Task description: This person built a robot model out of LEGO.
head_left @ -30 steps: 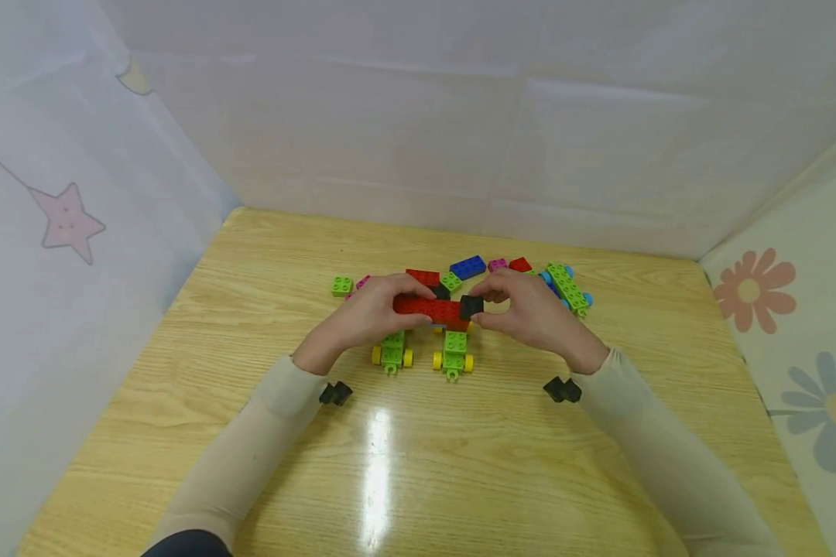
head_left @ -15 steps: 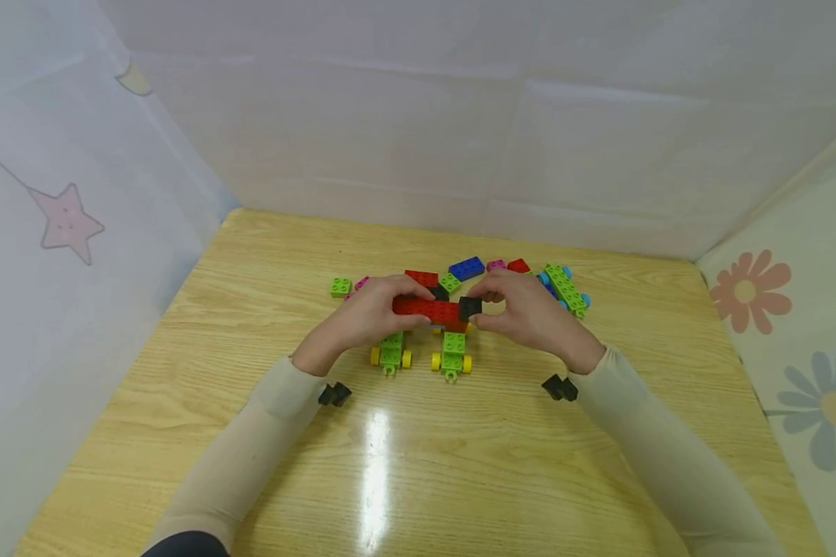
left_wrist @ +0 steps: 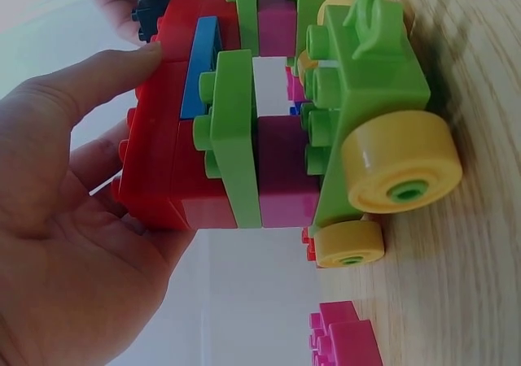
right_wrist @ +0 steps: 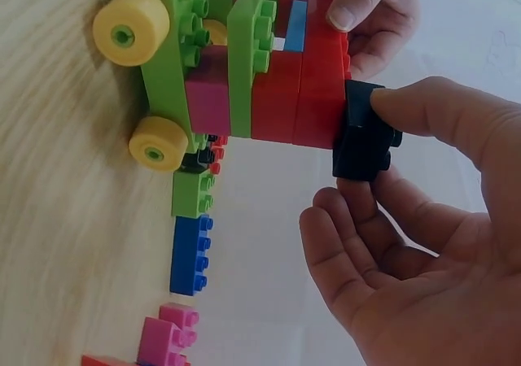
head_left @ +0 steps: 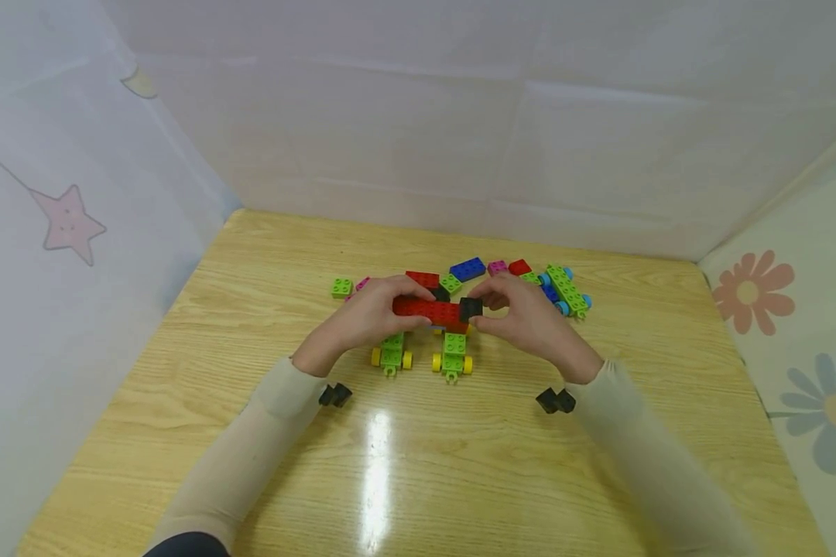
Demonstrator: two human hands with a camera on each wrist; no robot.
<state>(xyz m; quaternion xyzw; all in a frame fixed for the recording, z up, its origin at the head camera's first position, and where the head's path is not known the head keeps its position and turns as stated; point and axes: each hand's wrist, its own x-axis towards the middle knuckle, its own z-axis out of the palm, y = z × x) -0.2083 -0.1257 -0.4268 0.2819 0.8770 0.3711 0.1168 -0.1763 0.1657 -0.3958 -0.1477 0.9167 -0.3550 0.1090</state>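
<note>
A build of toy bricks stands on two green wheeled bases (head_left: 453, 354) with yellow wheels. Purple bricks (left_wrist: 286, 167), green plates (left_wrist: 234, 134) and a blue piece (left_wrist: 200, 69) lie between the bases and the long red bricks (head_left: 428, 311) on top. My left hand (head_left: 371, 311) grips the red bricks near their left end, thumb on the near side. At the right end, a black brick (right_wrist: 364, 130) touches the red top. My right hand (head_left: 529, 316) pinches that black brick between thumb and fingers. Whether its studs are fully seated cannot be told.
Behind the build lie a red brick (head_left: 422, 278), a green brick (head_left: 450, 283), a blue brick (head_left: 467, 269) and a pink brick (head_left: 498, 268). Another green wheeled base (head_left: 567, 289) with blue wheels stands at the right. A green brick (head_left: 342, 288) lies at the left.
My right wrist has dropped slightly toward me and turned a little, with the fingers still on the black brick. The left hand and the build look unchanged.
</note>
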